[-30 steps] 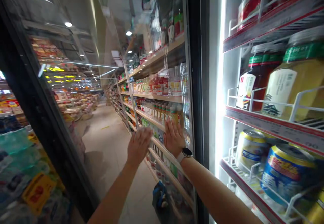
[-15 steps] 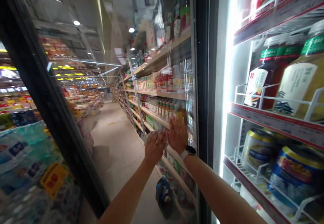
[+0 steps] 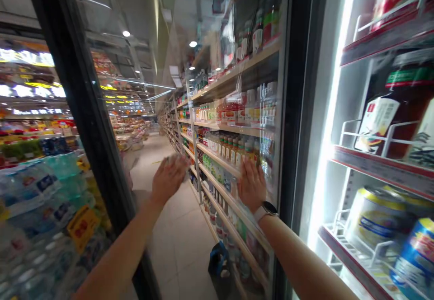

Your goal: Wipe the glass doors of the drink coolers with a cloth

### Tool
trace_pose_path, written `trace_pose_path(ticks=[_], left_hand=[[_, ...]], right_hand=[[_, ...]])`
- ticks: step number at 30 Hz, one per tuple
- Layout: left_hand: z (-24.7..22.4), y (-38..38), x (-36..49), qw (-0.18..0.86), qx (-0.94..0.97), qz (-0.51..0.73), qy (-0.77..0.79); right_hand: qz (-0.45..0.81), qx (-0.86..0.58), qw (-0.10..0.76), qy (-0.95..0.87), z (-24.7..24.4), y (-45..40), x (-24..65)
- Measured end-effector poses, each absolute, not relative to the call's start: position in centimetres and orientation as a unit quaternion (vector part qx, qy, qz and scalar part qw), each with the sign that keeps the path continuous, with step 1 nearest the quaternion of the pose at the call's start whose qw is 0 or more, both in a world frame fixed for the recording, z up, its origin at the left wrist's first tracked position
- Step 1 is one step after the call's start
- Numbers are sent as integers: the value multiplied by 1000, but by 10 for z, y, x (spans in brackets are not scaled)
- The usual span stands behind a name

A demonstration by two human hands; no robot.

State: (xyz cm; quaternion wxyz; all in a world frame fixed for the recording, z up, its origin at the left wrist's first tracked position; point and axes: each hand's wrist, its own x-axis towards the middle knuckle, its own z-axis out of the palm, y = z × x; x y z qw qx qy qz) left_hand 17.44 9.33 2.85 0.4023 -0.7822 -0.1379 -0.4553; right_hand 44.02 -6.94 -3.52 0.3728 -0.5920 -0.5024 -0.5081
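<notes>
My left hand point(image 3: 170, 178) is stretched out over the glass pane point(image 3: 230, 187) of a black-framed door point(image 3: 81, 110). Motion blurs its fingers, which look extended. A faint pale patch shows at their edge, and whether it is a cloth or a reflection is unclear. To the right, my right hand point(image 3: 252, 182) lies flat with its fingers up, at the glass near the door's right-hand frame. A watch point(image 3: 266, 209) with a light strap circles the right wrist. Neither hand visibly grasps anything.
Right of the door, a lit cooler holds juice bottles point(image 3: 379, 124) and cans point(image 3: 376, 218) on wire-fronted shelves. Packs of bottled water point(image 3: 37, 191) with an orange sign point(image 3: 83, 227) stand left. Bottle shelves and an aisle floor point(image 3: 172, 232) appear in the glass.
My left hand has swept left across the glass, away from my right hand. My right hand stays near the door's right side. The view has shifted slightly left.
</notes>
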Motion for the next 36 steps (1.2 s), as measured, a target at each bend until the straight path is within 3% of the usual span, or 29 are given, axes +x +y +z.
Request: trace_pose_path(ticks=[3, 5, 10, 17, 22, 25, 32, 34, 36], left_hand=[[79, 113, 150, 338, -728, -549, -235], [79, 124, 131, 296, -699, -589, -278], [-9, 139, 84, 274, -670, -609, -323], [-147, 137, 69, 234, -676, -604, -350], [-179, 141, 53, 238, -727, -547, -340], [-130, 152, 52, 266, -741, -535, -305], [114, 180, 89, 268, -726, -585, -242], [148, 183, 96, 260, -710, -606, -248], [148, 183, 99, 258, -699, -618, -251]], right_hand=[[-502, -601, 368, -501, -35, -71, 440], [-504, -604, 367, -496, -35, -74, 441], [-504, -610, 371, -485, -35, -80, 417], [-463, -508, 355, -634, -8, -18, 281], [-472, -491, 350, -643, -4, 47, 242], [-502, -492, 335, -627, -14, 63, 245], [-514, -522, 307, -607, -17, 65, 248], [-512, -528, 300, -607, -16, 66, 248], [-515, -532, 293, -606, -17, 67, 249]])
